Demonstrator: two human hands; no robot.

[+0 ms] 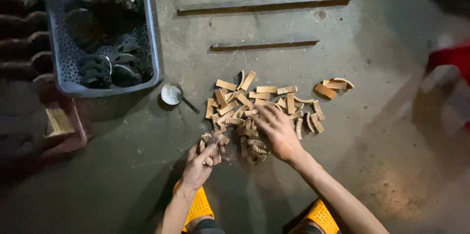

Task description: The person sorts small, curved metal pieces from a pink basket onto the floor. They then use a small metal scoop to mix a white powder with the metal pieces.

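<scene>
A heap of several tan curved strips (259, 109), some ribbed, lies on the concrete floor (372, 131) in front of me. My left hand (199, 164) is shut on a small stack of these strips (210, 148) at the heap's near left side. My right hand (275, 131) rests palm down on the heap's middle, fingers spread over the pieces. A few more strips (333, 87) lie apart at the right.
A grey perforated plastic basket (152, 33) holding dark curved metal parts stands at the upper left. Beside it sits a small round tin with a brush (172, 94). Two flat metal bars (264, 44) lie farther away. Yellow sandals (200, 207) show below.
</scene>
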